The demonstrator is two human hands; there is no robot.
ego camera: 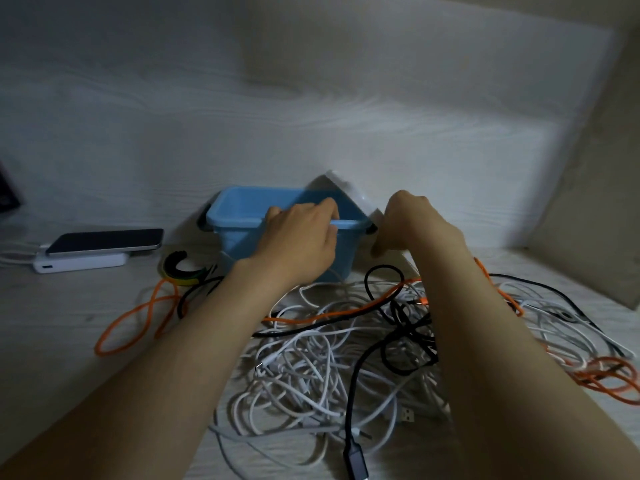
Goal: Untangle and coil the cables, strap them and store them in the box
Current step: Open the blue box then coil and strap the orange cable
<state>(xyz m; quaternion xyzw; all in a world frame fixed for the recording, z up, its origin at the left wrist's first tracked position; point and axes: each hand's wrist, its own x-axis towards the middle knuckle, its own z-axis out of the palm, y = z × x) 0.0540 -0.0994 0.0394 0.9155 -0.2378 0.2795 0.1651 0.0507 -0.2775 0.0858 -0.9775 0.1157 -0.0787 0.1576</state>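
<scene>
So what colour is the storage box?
The box is light blue, with dark latches at its ends; the head view shows it.

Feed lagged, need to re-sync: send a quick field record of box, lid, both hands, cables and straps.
box: blue box, open, no cables seen inside
lid: clear lid, tilted at the box's right end, blurred
left hand: left hand grips the box's near rim
right hand: right hand holds the lid
cables: cable tangle, white, black and orange, in front of the box, none coiled
straps: strap bundle, left of the box
other: phone on power bank, far left
</scene>
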